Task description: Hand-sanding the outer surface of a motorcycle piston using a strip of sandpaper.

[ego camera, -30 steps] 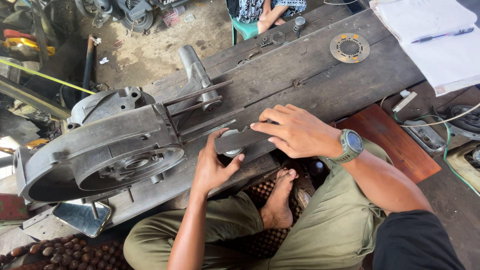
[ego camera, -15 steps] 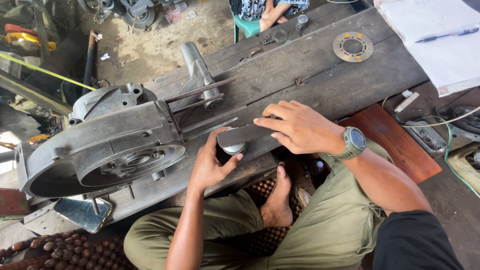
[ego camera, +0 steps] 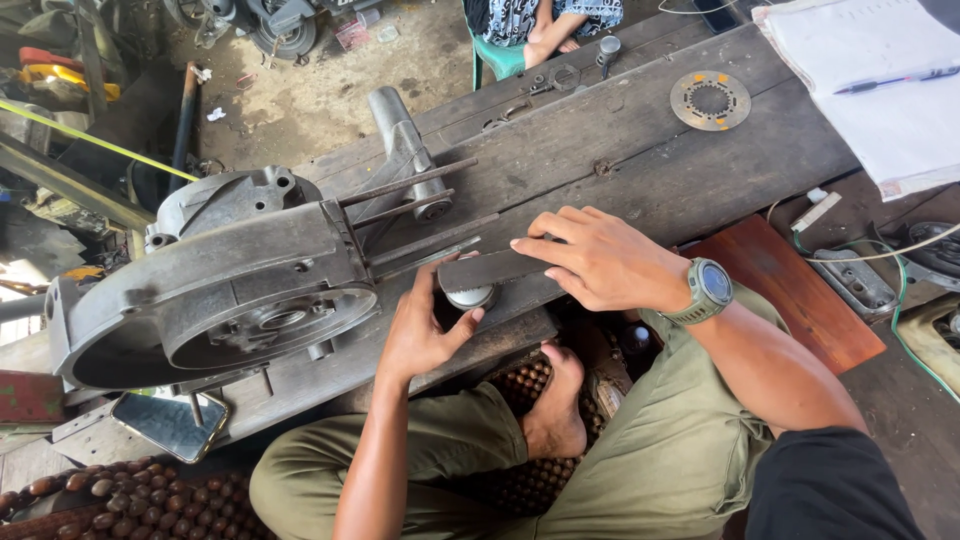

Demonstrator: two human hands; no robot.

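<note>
My left hand (ego camera: 425,325) grips a small round metal part (ego camera: 470,297) on the dark wooden bench (ego camera: 640,160). My right hand (ego camera: 600,260), with a green watch on its wrist, presses a flat dark metal file (ego camera: 495,270) across the top of that round part. A large grey engine casing (ego camera: 220,290) lies on the bench just left of my hands, with several long studs (ego camera: 410,210) pointing toward them. My knees and one bare foot (ego camera: 555,410) show below the bench edge.
A round perforated metal disc (ego camera: 710,100) lies at the bench's far right. An open notebook with a pen (ego camera: 880,80) sits at the top right. A phone (ego camera: 170,425) rests at the lower left. Another person's feet (ego camera: 545,40) show beyond the bench. A reddish board (ego camera: 790,290) lies right.
My hands and the file have stayed on the round part, with the right hand shifting slightly along the file. The camera view has drifted a little.
</note>
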